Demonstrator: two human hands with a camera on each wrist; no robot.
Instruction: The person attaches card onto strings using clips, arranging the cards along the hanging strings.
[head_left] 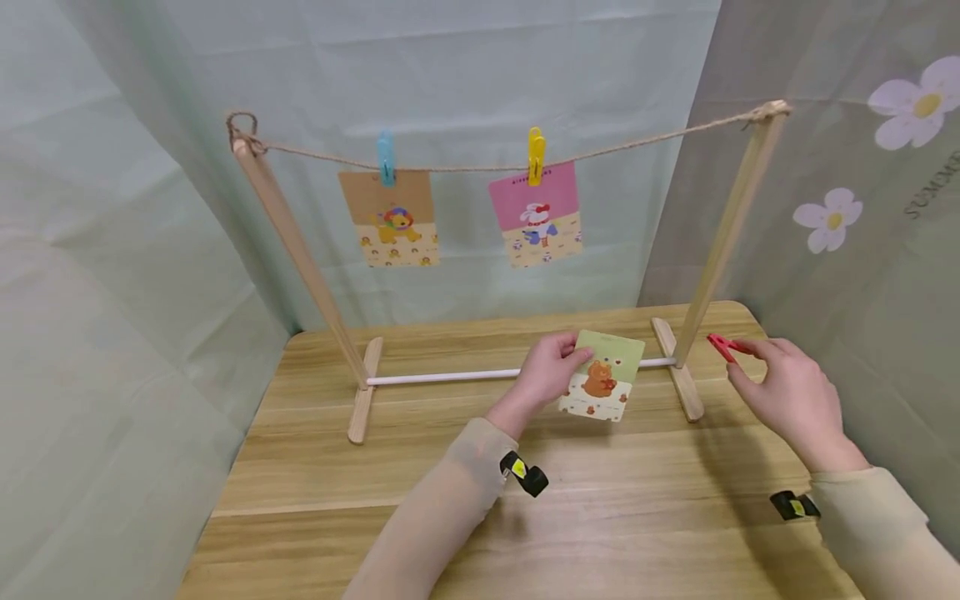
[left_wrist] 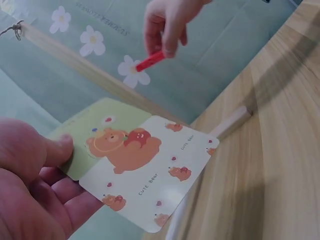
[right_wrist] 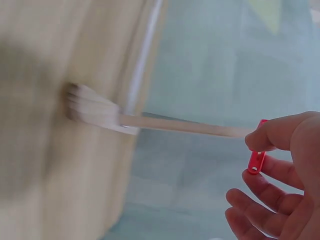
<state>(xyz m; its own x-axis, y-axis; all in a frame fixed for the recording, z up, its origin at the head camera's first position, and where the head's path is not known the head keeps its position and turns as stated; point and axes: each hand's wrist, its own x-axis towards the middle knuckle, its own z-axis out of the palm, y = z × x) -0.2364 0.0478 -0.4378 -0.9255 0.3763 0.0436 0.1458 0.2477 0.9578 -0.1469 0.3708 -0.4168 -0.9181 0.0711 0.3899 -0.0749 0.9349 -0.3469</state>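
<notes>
My left hand [head_left: 551, 367] pinches a green and white bear card [head_left: 603, 377] by its left edge, just above the white rod of the wooden rack. The left wrist view shows the thumb pressed on the bear card [left_wrist: 140, 165]. Off to the right, my right hand [head_left: 783, 387] pinches a red clothespin [head_left: 722, 345] between thumb and fingers, near the rack's right post [head_left: 731, 225]. The red clothespin [right_wrist: 256, 161] shows in the right wrist view with the other fingers loosely curled below it. The red clothespin [left_wrist: 150, 61] also shows in the left wrist view.
A twine line [head_left: 480, 165] spans the rack's two posts. On it a blue clothespin [head_left: 386, 157] holds a lion card [head_left: 390, 218] and a yellow clothespin [head_left: 536, 155] holds a pink card [head_left: 536, 213]. The rack stands on a wooden table [head_left: 600, 500] ringed by pale curtains.
</notes>
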